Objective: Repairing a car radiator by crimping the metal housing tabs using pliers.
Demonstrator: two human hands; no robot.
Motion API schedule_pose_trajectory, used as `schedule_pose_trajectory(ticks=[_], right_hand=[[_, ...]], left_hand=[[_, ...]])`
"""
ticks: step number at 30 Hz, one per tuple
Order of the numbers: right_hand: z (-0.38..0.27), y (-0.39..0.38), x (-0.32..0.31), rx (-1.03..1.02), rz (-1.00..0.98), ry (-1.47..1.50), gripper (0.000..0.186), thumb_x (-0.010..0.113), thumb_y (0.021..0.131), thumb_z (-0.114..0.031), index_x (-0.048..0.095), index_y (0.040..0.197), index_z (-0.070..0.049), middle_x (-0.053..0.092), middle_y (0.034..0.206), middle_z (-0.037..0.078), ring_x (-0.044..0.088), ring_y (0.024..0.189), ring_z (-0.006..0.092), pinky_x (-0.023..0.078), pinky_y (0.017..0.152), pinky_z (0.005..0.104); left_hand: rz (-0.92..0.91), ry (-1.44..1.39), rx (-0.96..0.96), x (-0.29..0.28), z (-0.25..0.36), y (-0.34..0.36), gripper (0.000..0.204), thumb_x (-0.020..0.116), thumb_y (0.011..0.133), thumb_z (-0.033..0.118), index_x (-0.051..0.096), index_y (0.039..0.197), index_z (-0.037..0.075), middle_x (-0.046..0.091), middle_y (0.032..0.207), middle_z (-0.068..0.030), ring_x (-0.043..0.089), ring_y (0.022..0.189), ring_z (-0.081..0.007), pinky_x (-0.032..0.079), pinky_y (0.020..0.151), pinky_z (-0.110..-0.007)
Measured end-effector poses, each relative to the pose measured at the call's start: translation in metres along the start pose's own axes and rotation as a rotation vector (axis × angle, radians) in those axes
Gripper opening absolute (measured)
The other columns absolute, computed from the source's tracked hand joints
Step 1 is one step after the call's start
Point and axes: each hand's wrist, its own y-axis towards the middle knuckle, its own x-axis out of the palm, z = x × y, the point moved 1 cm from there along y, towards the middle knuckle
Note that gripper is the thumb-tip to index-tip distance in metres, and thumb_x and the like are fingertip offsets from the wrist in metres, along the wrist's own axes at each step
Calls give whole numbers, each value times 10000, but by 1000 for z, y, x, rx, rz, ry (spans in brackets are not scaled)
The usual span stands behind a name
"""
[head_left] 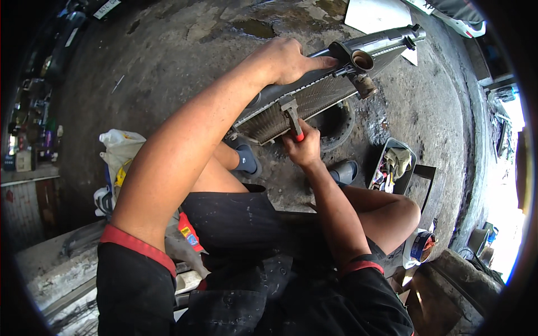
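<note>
A car radiator (314, 95) with a black top tank and a finned core lies tilted diagonally across the upper middle of the head view. My left hand (283, 61) grips its top tank from above, index finger stretched along it toward the round filler neck (362, 60). My right hand (302, 147) is closed round wide-jawed metal pliers (290, 112) with a red-tipped handle; their jaws are at the seam between tank and core. A black ring-shaped object (341, 131), partly hidden by the radiator, is on the floor beneath it.
On the stained concrete floor (140, 67) are a grey bin of rags and tools (392, 168), a white board (372, 17) and plastic bottles and bags (120, 148). A small tub (417, 246) sits by my right knee. Cluttered shelving (25, 159) stands at left, a concrete ledge at right.
</note>
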Motion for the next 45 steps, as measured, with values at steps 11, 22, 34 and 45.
schedule_pose_trajectory(ticks=[11,22,34,45], right_hand=[[9,6,-3,-8,108,59,171,682,763,-102,558,818,2,571,767,189,595,718,396,477,647,423],[30,26,10,-117,201,56,264,684,700,-98,437,749,-20,541,714,207,565,710,450,459,626,465],[11,16,-21,-48,70,62,186,688,759,-102,563,843,8,589,808,205,602,783,415,480,687,430],[21,27,-17,-48,108,20,197,745,798,-118,630,896,9,614,788,191,620,725,387,491,662,386]], left_hand=[[-11,-23,-9,-4,1,1,941,585,698,873,712,710,-58,657,646,-228,701,677,-318,543,680,-420],[-3,-33,7,2,6,3,920,594,722,846,718,751,-65,658,657,-225,699,682,-318,537,676,-414],[26,-108,33,0,-3,2,855,604,789,784,668,737,-67,589,596,-121,582,610,-179,471,592,-373],[-49,-56,-34,0,4,4,927,601,696,865,710,721,-55,652,648,-218,683,652,-290,525,652,-421]])
